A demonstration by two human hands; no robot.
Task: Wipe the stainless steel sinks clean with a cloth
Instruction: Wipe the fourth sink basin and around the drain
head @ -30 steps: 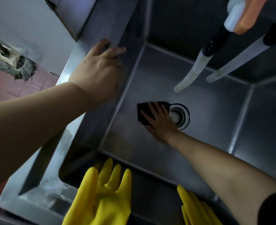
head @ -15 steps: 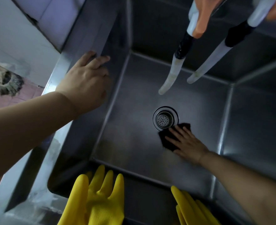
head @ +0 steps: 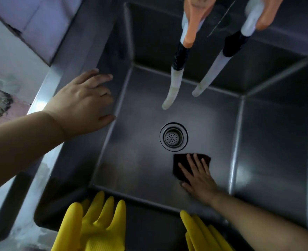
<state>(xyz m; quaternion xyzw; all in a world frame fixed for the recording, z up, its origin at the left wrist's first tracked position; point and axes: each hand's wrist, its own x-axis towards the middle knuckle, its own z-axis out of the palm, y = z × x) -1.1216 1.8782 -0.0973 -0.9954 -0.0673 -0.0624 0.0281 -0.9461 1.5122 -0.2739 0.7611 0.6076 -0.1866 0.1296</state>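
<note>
Flat-fingered, the right hand (head: 200, 176) is pressing the dark cloth (head: 181, 165) on the sink (head: 131, 160) floor, just nearside of the drain (head: 173, 136); the left hand (head: 82, 104), fingers open, is bracing on the left rim. Walls and corners are probably awaiting wiping.

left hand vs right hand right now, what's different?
The left hand rests on the sink rim and left wall, high up, touching no cloth; the right hand is down on the sink floor, pressing the dark cloth flat beside the drain. The left hand's fingers point toward the basin; the right hand's fingers point toward the drain. Both are bare, fingers straight, gripping nothing.
</note>
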